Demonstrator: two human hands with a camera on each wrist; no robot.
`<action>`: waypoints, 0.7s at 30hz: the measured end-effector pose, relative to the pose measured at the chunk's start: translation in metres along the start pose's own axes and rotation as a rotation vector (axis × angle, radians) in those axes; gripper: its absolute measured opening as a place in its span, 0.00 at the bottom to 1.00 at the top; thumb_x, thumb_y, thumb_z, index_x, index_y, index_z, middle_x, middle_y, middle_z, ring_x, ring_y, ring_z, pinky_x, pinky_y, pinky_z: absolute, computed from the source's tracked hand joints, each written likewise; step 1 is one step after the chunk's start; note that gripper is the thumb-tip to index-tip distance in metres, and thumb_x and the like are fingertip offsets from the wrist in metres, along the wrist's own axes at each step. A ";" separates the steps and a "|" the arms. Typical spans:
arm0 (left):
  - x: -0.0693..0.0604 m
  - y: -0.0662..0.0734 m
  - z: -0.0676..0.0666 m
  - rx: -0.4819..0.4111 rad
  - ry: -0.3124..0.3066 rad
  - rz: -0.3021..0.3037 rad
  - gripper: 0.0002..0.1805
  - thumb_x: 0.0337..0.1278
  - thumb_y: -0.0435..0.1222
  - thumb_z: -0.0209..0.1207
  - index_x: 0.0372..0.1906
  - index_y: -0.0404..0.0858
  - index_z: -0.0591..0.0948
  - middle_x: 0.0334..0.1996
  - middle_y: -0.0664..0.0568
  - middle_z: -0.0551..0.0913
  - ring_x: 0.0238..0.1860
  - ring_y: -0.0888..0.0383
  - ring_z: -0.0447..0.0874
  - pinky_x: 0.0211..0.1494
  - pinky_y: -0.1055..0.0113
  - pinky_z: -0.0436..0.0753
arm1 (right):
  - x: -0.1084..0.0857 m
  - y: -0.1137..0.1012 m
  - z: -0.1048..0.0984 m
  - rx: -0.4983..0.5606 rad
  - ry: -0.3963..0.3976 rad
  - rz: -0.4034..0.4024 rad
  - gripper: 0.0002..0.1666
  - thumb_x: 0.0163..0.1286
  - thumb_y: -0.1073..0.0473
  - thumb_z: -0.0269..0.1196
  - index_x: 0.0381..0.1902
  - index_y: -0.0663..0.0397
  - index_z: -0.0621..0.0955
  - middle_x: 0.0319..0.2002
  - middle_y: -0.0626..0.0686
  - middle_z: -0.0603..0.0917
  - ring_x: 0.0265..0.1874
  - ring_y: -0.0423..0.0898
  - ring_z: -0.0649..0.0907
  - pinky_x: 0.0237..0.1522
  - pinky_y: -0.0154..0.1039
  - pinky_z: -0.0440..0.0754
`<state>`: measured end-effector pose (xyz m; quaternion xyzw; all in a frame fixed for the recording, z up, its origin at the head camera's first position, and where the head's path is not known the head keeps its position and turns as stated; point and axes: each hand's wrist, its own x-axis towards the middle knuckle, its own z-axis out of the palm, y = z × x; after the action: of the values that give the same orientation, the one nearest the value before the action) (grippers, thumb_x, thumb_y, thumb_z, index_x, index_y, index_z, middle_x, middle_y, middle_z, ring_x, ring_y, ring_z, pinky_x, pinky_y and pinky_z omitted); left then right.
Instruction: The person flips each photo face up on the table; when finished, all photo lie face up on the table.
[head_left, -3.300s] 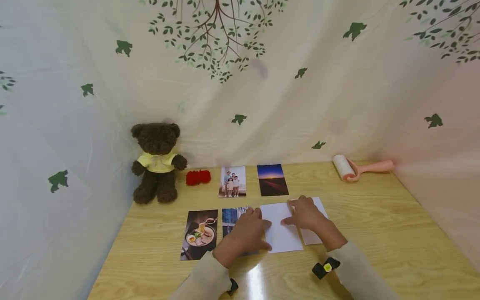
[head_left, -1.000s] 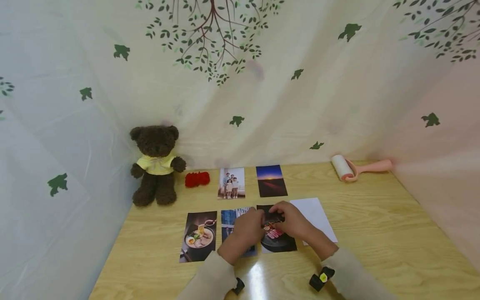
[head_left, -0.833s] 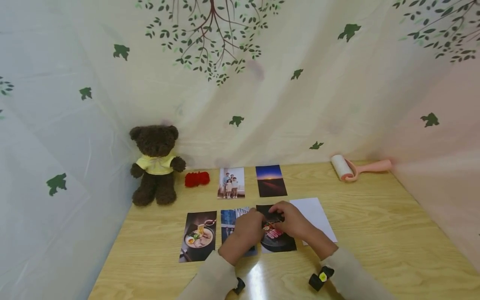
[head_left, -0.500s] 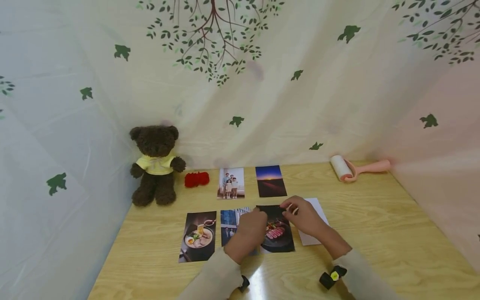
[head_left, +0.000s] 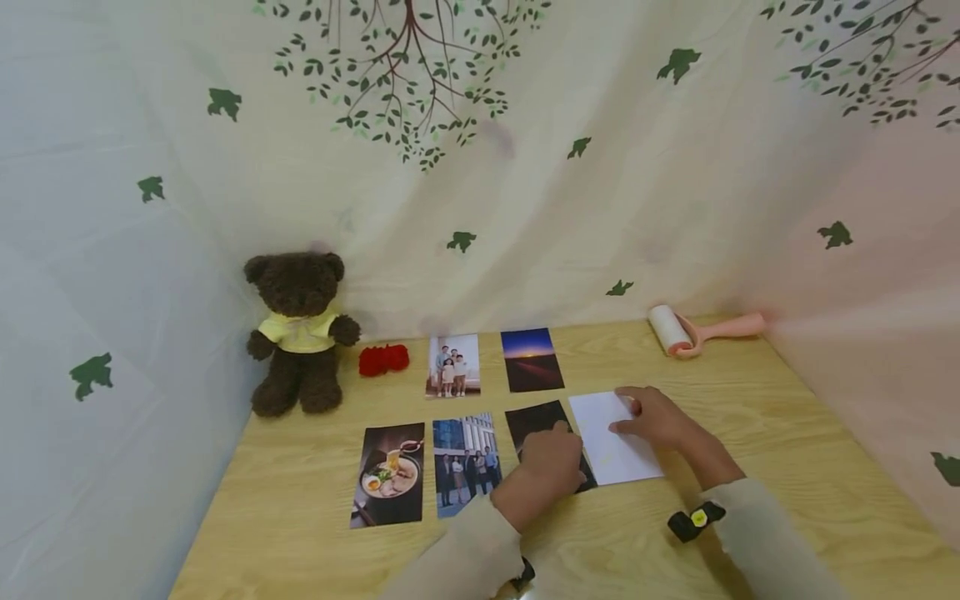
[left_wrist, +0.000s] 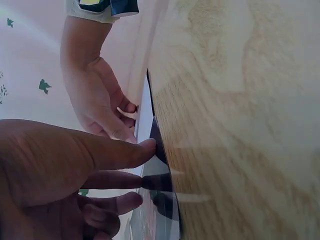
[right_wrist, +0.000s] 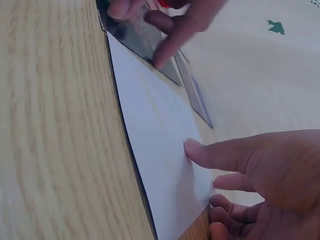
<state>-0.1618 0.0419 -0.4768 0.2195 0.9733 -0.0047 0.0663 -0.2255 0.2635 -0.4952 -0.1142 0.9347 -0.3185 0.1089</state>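
In the head view, my right hand (head_left: 662, 419) holds a face-down photo (head_left: 609, 446) by its right side. Its thumb lies on the white back, and the other fingers are at the edge, seen closer in the right wrist view. My left hand (head_left: 549, 468) rests on a dark photo (head_left: 534, 417) just left of the white one, covering most of its picture. Thumb and index finger are extended onto that photo in the left wrist view. The white photo's left edge meets or slightly overlaps the dark photo.
Left of my hands lie a group photo (head_left: 467, 462) and a ramen photo (head_left: 390, 473). Behind are a family photo (head_left: 453, 367), a sunset photo (head_left: 532, 360), a red fuzzy object (head_left: 384, 360), a brown teddy bear (head_left: 302, 333) and a pink-handled lint roller (head_left: 705, 332).
The photo left of the white one went from white side up to a dark steak picture. My right hand then moved right to the white photo; my left hand slid right over the dark photo.
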 end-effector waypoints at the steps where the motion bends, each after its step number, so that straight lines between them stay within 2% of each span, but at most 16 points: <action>1: -0.001 -0.001 0.001 0.005 -0.011 -0.013 0.18 0.60 0.56 0.73 0.49 0.52 0.91 0.49 0.54 0.86 0.37 0.59 0.87 0.37 0.60 0.87 | 0.001 0.001 0.001 0.005 -0.008 0.001 0.44 0.67 0.57 0.75 0.71 0.78 0.71 0.23 0.47 0.67 0.23 0.43 0.66 0.26 0.35 0.64; 4: -0.005 -0.004 0.000 0.012 -0.015 -0.020 0.17 0.58 0.56 0.74 0.46 0.51 0.91 0.47 0.55 0.86 0.38 0.59 0.87 0.36 0.60 0.87 | 0.000 0.002 -0.001 0.017 -0.013 -0.004 0.44 0.67 0.58 0.75 0.72 0.79 0.70 0.21 0.46 0.64 0.21 0.42 0.62 0.25 0.34 0.61; 8: -0.005 -0.004 -0.003 0.016 0.024 0.031 0.15 0.59 0.55 0.74 0.41 0.50 0.91 0.44 0.55 0.85 0.33 0.60 0.85 0.33 0.62 0.85 | -0.002 0.002 -0.005 0.000 -0.017 -0.015 0.44 0.67 0.59 0.74 0.72 0.79 0.70 0.21 0.45 0.63 0.20 0.41 0.61 0.24 0.34 0.61; 14: 0.006 0.014 -0.002 0.027 0.056 0.079 0.17 0.59 0.58 0.72 0.47 0.54 0.91 0.45 0.57 0.85 0.36 0.61 0.86 0.35 0.63 0.85 | -0.003 0.001 -0.006 -0.022 -0.031 -0.003 0.46 0.67 0.56 0.75 0.73 0.78 0.68 0.22 0.46 0.64 0.23 0.43 0.65 0.26 0.35 0.63; 17: 0.011 0.023 -0.001 0.043 0.040 0.081 0.19 0.59 0.59 0.71 0.49 0.55 0.91 0.46 0.58 0.85 0.38 0.61 0.87 0.38 0.63 0.85 | -0.003 0.000 -0.007 -0.024 -0.039 0.028 0.49 0.68 0.53 0.75 0.75 0.76 0.66 0.24 0.47 0.65 0.25 0.45 0.66 0.28 0.37 0.63; 21: 0.013 0.027 -0.001 0.044 0.007 0.065 0.19 0.59 0.59 0.71 0.50 0.55 0.91 0.46 0.59 0.84 0.39 0.62 0.86 0.38 0.64 0.86 | -0.001 0.000 -0.007 -0.029 -0.052 0.048 0.50 0.67 0.52 0.75 0.75 0.75 0.67 0.24 0.47 0.65 0.25 0.45 0.66 0.28 0.37 0.64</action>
<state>-0.1618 0.0715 -0.4769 0.2523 0.9656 -0.0229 0.0580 -0.2268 0.2679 -0.4900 -0.1015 0.9386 -0.2990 0.1392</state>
